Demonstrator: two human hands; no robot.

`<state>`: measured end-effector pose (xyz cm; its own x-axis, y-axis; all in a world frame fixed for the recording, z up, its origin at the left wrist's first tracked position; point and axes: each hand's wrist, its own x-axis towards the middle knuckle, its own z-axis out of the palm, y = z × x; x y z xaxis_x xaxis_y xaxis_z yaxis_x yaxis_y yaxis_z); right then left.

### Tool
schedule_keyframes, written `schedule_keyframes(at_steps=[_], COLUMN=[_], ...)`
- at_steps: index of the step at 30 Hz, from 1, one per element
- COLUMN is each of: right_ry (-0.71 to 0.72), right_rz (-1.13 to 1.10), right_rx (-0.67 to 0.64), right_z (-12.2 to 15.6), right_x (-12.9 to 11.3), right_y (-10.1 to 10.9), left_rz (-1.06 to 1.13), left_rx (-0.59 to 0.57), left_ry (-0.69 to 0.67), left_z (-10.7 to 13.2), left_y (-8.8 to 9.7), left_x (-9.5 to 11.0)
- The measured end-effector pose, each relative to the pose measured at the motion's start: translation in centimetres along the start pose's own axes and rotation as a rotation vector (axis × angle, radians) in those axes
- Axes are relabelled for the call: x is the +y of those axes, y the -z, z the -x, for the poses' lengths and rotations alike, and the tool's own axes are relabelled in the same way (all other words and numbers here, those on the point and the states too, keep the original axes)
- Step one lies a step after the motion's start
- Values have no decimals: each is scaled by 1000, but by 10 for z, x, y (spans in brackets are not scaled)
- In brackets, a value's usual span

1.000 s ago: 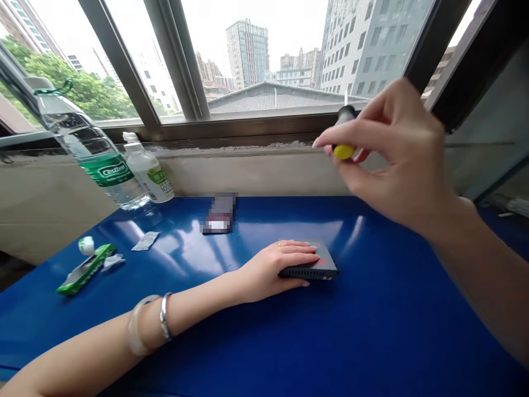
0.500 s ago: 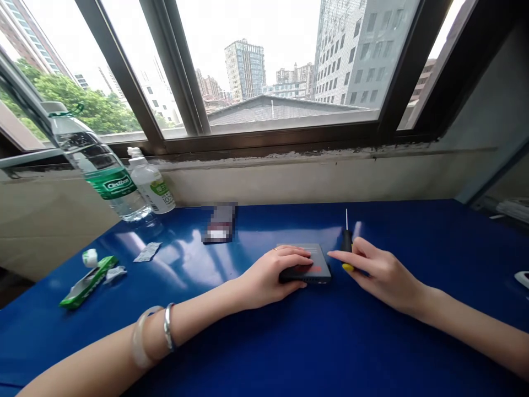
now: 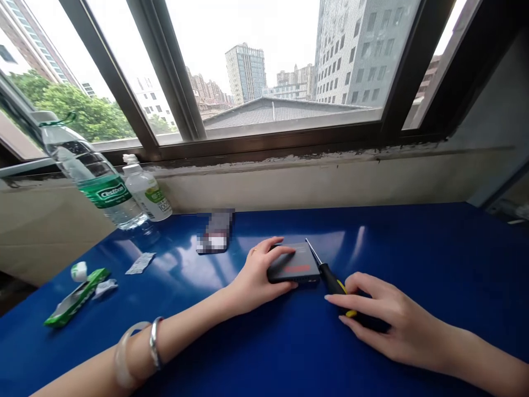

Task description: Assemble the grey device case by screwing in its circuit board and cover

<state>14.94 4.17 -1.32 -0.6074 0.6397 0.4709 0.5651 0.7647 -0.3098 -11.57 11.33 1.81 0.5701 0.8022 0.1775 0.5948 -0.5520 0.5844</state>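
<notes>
Left hand (image 3: 258, 275) clamped over a black electronics case (image 3: 293, 270), right hand (image 3: 397, 322) closed around a yellow-and-black screwdriver (image 3: 330, 278)

The left hand lies palm-down with its fingers arched across the case's top and its thumb hidden behind the near side. It seems to be pressing rather than lifting, probably so that the case cannot slide on the glossy surface. The case lies flat near the middle of a blue table (image 3: 413, 242), its dark top marked with red lettering (image 3: 297, 268) too blurred to read.

Just right of it, the right hand holds the tool low, with the handle in its curled fingers and the yellow end showing between them. The index finger reaches forward, and the thin steel shaft (image 3: 314, 251) angles up along the case's right edge. Its tip ends near the far corner, though whether it touches the case cannot be told.

A silver bangle (image 3: 155, 343) and a pale translucent bangle (image 3: 122, 353) circle the left forearm. Farther left lie a pixelated flat object (image 3: 215, 232), a white paper slip (image 3: 140, 263) and a torn green packet (image 3: 76, 296). A large water bottle (image 3: 93, 176) and a smaller bottle (image 3: 144, 190) stand against the wall beneath the window frame (image 3: 372, 132).
</notes>
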Motion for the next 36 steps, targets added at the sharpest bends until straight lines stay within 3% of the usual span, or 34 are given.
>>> schedule_keyframes(at_steps=[4,11,16,22,27,31,36], right_ry=[14,39,-69,-142,-226,-303,-259], right_rz=[-25,-76,-82,-13,0,4,67], right_rx=[-24,-36,-47,7,70,47,16], right_z=[0,0,0,-3,-7,-6,-1], right_x=[-1,1,11,17,13,15,18], right_y=[2,2,-5,-6,-3,-4,-5], left_rz=[97,110,111,108,147,180,274], left_rx=[-28,-38,-65,29,16,-1,-38], left_ry=[99,113,95,39,116,148,191], left_z=[-2,-4,-4,-4,-4,-3,-5], left_y=[-1,1,4,3,4,5,6], left_x=[-4,-6,-7,-6,-2,-2,-7])
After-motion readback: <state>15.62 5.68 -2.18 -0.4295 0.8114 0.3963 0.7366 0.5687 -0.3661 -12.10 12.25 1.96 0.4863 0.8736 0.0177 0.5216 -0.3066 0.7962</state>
